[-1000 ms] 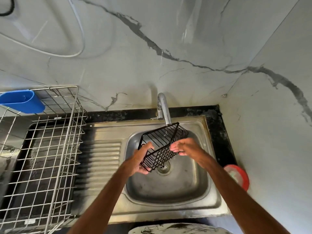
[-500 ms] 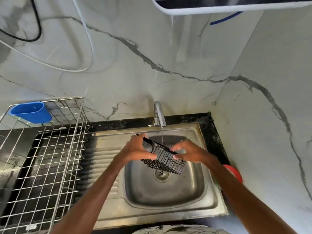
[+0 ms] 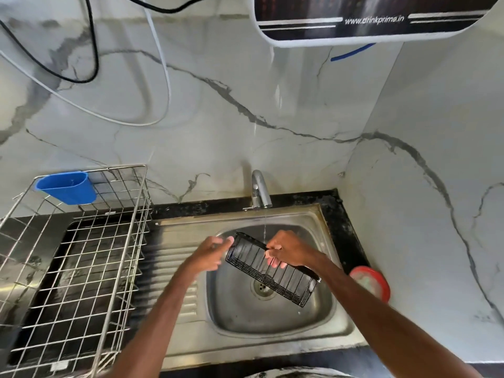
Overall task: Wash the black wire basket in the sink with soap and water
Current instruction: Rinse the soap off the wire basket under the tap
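Since only my right fingers [image 3: 275, 261] are clamped through the top rim of the black rectangular wire basket [image 3: 272, 274], it hangs tilted over the stainless steel sink [image 3: 272, 326] bowl, with its free end sloping down and right of them. My left fingers [image 3: 218, 244] are blurred. They look uncurled at the basket's upper-left end, not wrapped on it. A thin water stream [image 3: 264, 227] from the chrome tap [image 3: 259, 192] lands just behind my right fingers. No suds visible.

Risks:
- Wet wire plus a one-sided hold: basket twists or slips into the bowl.
- Stream hits one spot: low end goes unrinsed.
- Steep tilt: splash onto the black tabletop [image 3: 335, 208].
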The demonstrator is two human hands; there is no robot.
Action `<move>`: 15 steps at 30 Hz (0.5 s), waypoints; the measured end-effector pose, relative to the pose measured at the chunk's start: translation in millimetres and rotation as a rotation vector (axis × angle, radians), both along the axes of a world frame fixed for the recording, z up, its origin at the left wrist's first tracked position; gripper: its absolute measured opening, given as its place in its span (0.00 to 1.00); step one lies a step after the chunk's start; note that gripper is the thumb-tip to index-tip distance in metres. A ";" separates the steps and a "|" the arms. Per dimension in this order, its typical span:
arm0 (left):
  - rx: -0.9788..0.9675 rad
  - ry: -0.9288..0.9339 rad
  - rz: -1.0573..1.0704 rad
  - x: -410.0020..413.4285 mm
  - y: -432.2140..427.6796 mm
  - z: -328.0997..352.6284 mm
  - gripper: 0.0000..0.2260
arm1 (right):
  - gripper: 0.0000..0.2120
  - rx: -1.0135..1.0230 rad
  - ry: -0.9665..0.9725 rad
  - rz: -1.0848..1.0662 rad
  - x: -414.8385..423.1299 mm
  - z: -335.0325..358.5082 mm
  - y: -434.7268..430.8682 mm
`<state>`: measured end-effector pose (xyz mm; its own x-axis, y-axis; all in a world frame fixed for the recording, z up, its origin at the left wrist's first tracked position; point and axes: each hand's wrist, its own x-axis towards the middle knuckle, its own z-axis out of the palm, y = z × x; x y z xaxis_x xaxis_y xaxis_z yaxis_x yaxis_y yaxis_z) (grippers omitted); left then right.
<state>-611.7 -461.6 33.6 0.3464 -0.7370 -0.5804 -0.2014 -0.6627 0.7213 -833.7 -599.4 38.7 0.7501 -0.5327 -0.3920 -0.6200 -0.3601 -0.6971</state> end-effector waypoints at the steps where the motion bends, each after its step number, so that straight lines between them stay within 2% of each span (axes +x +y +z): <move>1: 0.006 0.109 0.051 -13.6 5.4 0.5 0.43 | 0.08 0.004 0.031 -0.006 2.3 -4.4 1.8; 3: 0.010 0.236 0.120 -37.5 12.6 -3.7 0.44 | 0.08 0.029 0.071 -0.019 5.9 -10.1 7.2; 7: -0.026 0.335 0.342 -72.3 9.2 -16.5 0.52 | 0.08 0.081 0.091 -0.043 10.2 -9.5 20.1; 10: 0.014 0.486 0.535 -85.3 1.0 -7.0 0.43 | 0.08 0.080 0.060 -0.067 17.1 -6.4 29.7; 12: 0.018 0.446 0.604 -84.4 -5.7 -8.4 0.39 | 0.07 0.083 0.029 -0.091 22.4 -5.3 35.7; 15: -0.035 0.310 0.598 -78.0 -12.2 -6.9 0.36 | 0.06 0.109 -0.043 -0.155 28.9 -1.3 44.0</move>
<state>-689.7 -473.9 26.7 0.5220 -0.4904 -0.6979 0.4130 -0.5706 0.7098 -804.9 -555.4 37.3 0.6795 -0.5994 -0.4231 -0.6311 -0.1835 -0.7537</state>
